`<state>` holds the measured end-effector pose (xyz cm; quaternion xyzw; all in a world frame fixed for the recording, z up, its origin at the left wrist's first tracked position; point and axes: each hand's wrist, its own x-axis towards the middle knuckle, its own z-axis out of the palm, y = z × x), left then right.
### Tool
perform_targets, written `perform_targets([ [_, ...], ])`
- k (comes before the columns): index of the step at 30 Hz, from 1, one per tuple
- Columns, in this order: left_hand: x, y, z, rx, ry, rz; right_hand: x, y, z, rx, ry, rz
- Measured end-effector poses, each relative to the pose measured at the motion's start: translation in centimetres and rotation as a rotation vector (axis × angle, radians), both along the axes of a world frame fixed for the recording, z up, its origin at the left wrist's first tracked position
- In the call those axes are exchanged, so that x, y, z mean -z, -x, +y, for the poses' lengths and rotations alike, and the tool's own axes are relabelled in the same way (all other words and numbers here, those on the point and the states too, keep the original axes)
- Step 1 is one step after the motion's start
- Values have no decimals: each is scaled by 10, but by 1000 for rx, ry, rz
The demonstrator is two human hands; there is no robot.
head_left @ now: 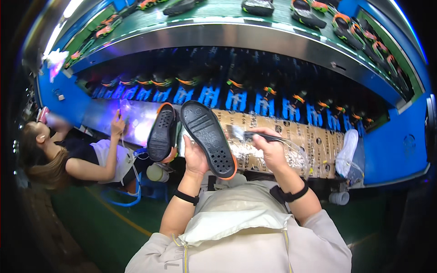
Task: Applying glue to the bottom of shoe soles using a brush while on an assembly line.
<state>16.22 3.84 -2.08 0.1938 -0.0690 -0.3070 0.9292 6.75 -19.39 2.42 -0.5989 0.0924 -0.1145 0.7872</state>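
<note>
My left hand (195,158) grips a black shoe sole (207,136) with orange edging from its left side and beneath, so most of the fingers are hidden. The sole's inner face is turned up, showing ribs near the top and round holes toward the heel. In my right hand (273,150) is a brush (259,135) with a dark handle and pale bristles, and a thin tube runs from it. The bristles are just right of the sole; whether they touch its edge, I cannot tell. Another black sole (161,136) with orange edging rests left of my left hand.
Brown, film-covered cardboard (291,136) covers the bench. Behind it runs a row of blue holders (236,100), under a green conveyor belt (218,11) carrying shoes. White sole-shaped pieces (347,150) lie at right. A co-worker (86,154) sits at left, near a pale container (157,173).
</note>
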Motion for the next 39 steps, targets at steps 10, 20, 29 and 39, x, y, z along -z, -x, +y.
perform_targets([
  [10,-6,20,-27,13,-142,84,-21,-39,33,-58,49,-102],
  [20,1,28,-30,52,-161,85,-27,-52,53,32,102,-106],
  [29,6,5,-35,-67,-257,-29,-35,-22,39,-116,676,-133],
  [39,-15,7,-28,-58,-178,4,-86,-19,13,-160,580,-144],
])
